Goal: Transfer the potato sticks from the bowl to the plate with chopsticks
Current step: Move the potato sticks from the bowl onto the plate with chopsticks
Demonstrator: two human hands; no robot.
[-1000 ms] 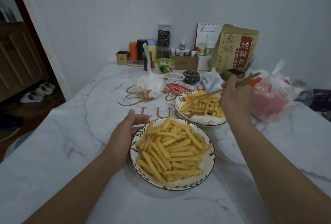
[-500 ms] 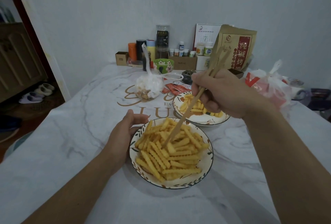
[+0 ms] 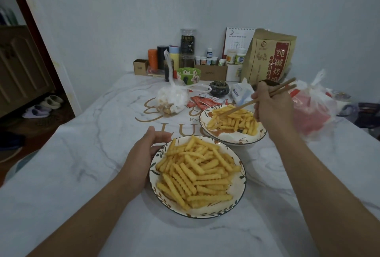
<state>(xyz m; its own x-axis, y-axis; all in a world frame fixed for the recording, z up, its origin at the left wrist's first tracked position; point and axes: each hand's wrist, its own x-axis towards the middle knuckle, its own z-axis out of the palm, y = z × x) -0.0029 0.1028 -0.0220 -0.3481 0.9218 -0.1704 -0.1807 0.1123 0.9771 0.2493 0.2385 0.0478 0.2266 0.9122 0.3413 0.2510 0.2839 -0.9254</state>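
Marble-look table (image 3: 86, 154): pale and grey-veined, it carries both dishes, with clutter along the far wall.
Left hand (image 3: 144, 154): cupped against the left rim of the nearer dish, thumb along the far edge; the fingers are loosely curved, steadying rather than clasping.
Bowl (image 3: 241, 182): the nearer dish, white with a leaf border, directly in front of the person and heaped with crinkle-cut potato sticks (image 3: 197, 172).
Progress: by my reckoning under halfway, since the bowl's heap looks clearly bigger than the far one.
Plate (image 3: 234, 140): just beyond the bowl and a little right, rims almost touching; a smaller pile of transferred sticks (image 3: 232, 122) lies on it.
Chopsticks (image 3: 244, 104): wooden, slanting down leftward, tips resting in the plate's pile.
Right hand (image 3: 271, 108): fingers curled round the chopsticks, over the plate's right side.
Hard to tell: whether the tips pinch a stick or have let one go; they blur into the yellow pile.
Hidden: the plate's right portion behind the right hand and wrist; the left fingertips under the bowl's rim.
Cut off: both arms at the bottom edge.
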